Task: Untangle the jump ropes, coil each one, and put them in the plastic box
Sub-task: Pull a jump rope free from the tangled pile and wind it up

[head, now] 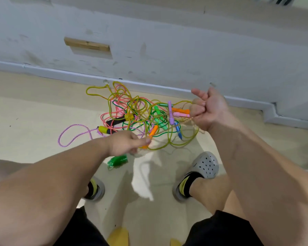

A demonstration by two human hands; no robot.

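Jump ropes lying tangled on the floor; we are pinching an orange handle at the tangle's near edge with the left hand and curling the right hand round a pale strand at its right edge, best drawing slack gently rather than yanking; plastic box unseen

Pale cream floor, smooth, bounded at far side by white skirting under grey wall.
Mid-floor, near skirting: tangle of jump ropes, yellow, green and pink cords looped over one another; orange handle, blue handle, purple handle among them.
Left of tangle: pink braided loop flat on floor, running to yellow-and-black handle.
Nearer: green coiled rope, just beside tangle.
Grey clogs planted either side.
Yellow object at bottom edge, unclear.
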